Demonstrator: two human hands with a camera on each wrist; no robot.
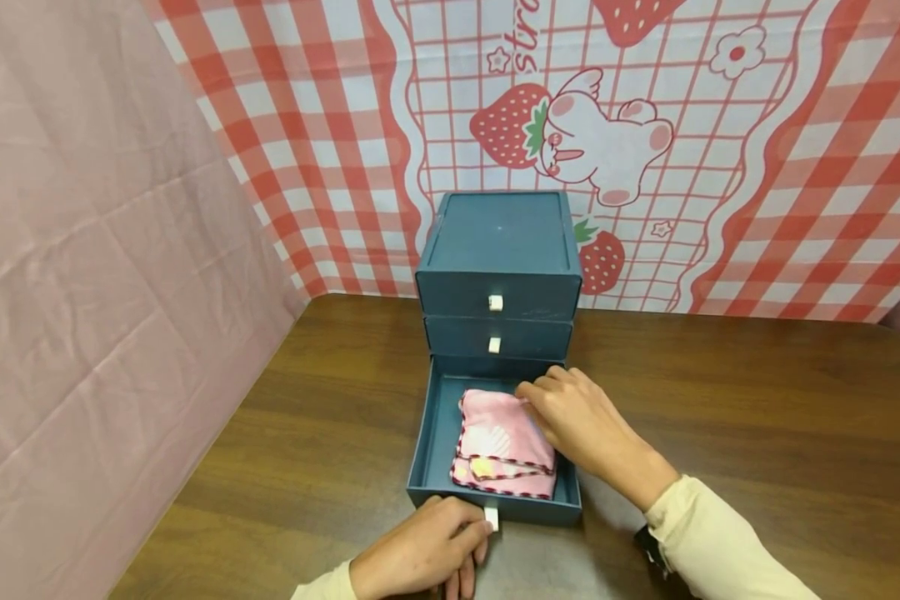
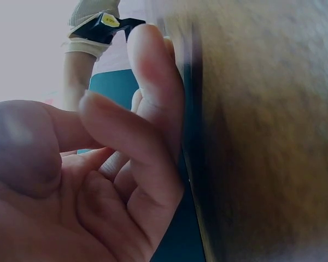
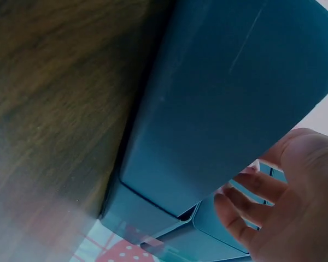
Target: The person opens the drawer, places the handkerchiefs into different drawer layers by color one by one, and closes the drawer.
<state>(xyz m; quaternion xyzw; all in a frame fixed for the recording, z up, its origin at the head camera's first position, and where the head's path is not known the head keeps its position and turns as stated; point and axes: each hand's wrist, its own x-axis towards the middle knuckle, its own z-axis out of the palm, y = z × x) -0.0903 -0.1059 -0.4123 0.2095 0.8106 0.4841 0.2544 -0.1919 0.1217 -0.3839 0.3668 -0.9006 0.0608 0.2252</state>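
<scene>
A folded pink towel [image 1: 498, 425] with a dark checked trim lies in the pulled-out bottom drawer [image 1: 442, 429] of a dark blue drawer unit. My right hand [image 1: 573, 412] reaches over the drawer's right wall, thumb and fingers at the towel's far right corner, pinching it. In the right wrist view, its fingers [image 3: 249, 185] bend over the wall by a bit of pink cloth. At the drawer front, my left hand [image 1: 427, 546] holds the white pull tab [image 1: 492, 518]. The left wrist view shows its curled fingers [image 2: 153, 103] close to the drawer front; the tab is hidden there.
The two upper drawers [image 1: 498, 296] are closed, each with a white tab. Behind the unit hangs a red-and-white checked cloth [image 1: 345, 150] with strawberries. A pale pink sheet [image 1: 120, 292] hangs along the left edge of the wooden table [image 1: 757, 417].
</scene>
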